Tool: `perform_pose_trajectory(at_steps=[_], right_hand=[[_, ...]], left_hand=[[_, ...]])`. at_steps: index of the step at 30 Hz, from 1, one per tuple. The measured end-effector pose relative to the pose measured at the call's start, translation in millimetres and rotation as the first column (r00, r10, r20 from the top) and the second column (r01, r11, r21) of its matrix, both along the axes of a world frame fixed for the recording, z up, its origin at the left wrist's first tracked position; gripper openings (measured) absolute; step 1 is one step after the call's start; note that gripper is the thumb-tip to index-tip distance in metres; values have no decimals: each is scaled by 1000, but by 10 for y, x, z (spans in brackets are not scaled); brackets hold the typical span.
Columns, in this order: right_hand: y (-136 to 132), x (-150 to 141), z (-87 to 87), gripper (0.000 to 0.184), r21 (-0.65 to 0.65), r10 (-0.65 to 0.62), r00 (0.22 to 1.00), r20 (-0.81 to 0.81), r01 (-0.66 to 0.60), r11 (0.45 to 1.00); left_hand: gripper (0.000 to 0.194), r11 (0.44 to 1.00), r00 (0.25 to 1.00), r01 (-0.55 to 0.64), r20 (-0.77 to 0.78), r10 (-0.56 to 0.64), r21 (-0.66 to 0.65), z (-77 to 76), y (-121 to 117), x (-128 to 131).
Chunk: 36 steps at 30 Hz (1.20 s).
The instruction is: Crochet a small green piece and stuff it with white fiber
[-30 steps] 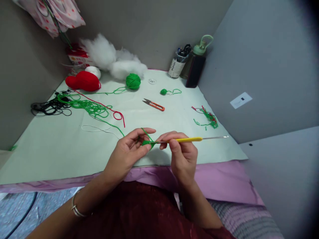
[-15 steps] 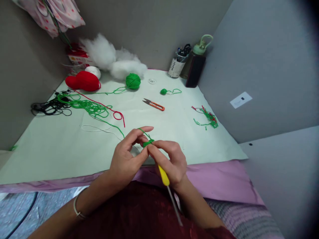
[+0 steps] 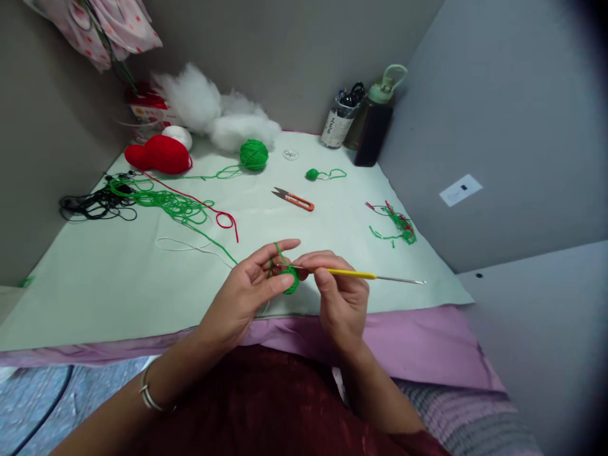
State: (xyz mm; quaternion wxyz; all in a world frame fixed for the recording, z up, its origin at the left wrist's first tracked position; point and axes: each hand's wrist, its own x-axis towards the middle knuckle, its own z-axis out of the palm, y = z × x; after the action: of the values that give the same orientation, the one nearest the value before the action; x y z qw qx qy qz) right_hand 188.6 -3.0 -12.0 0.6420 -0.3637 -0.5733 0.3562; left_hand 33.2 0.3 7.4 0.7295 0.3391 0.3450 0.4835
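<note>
My left hand point(image 3: 247, 291) pinches a small green crochet piece point(image 3: 289, 278) near the table's front edge, with green yarn looped over its raised forefinger. My right hand point(image 3: 339, 297) grips a yellow-handled crochet hook point(image 3: 361, 275), held level, its metal end pointing right and its tip at the green piece. The yarn runs back left across the pale green table cover point(image 3: 118, 278) to a loose green tangle point(image 3: 166, 202).
Farther back lie orange thread snips point(image 3: 295, 199), a green yarn ball point(image 3: 253, 154), a small green crochet bit point(image 3: 312, 174), a red yarn piece point(image 3: 159, 154), white stuffing point(image 3: 213, 114), black cord point(image 3: 95, 204), yarn scraps point(image 3: 399, 227), a pen jar point(image 3: 339, 121) and a bottle point(image 3: 375, 120).
The right hand swung the hook from pointing down toward my lap back to level, pointing right. The green piece turned slightly in the left fingers.
</note>
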Motion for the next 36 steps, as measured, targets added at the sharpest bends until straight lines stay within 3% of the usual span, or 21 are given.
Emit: perform_pose_trajectory(at_steps=[5, 10, 12, 14, 17, 20, 26, 30, 36], right_hand=[[-10, 33, -13, 17, 1, 27, 999, -32, -27, 1000], [81, 113, 16, 21, -157, 95, 962, -256, -138, 978], [101, 115, 27, 25, -221, 102, 949, -298, -172, 960], [94, 94, 19, 26, -237, 115, 945, -306, -193, 952], [46, 51, -22, 21, -175, 97, 976, -193, -131, 976], [9, 40, -52, 18, -119, 42, 995, -86, -52, 992], [41, 82, -8, 17, -152, 95, 968, -234, -133, 979], [45, 93, 20, 19, -160, 103, 964, -243, -145, 977], [-12, 137, 45, 19, -81, 90, 994, -67, -95, 992]], left_hand=[[54, 999, 998, 19, 59, -16, -46, 0, 12, -6], [47, 974, 966, 191, 197, -165, -119, -12, 48, -69], [46, 973, 961, 206, 211, -180, -108, -19, 47, -66], [45, 986, 979, 148, 154, -135, -75, -30, 31, -44], [47, 998, 997, 61, 41, -62, 17, -63, -9, -8], [43, 994, 998, 54, -47, -50, 94, -107, -32, -14], [33, 988, 990, 50, -140, -29, 145, -103, -3, -78], [33, 987, 986, 21, -169, 6, 159, -69, 2, -82], [32, 979, 972, -2, -231, 50, 203, -41, -5, -84]])
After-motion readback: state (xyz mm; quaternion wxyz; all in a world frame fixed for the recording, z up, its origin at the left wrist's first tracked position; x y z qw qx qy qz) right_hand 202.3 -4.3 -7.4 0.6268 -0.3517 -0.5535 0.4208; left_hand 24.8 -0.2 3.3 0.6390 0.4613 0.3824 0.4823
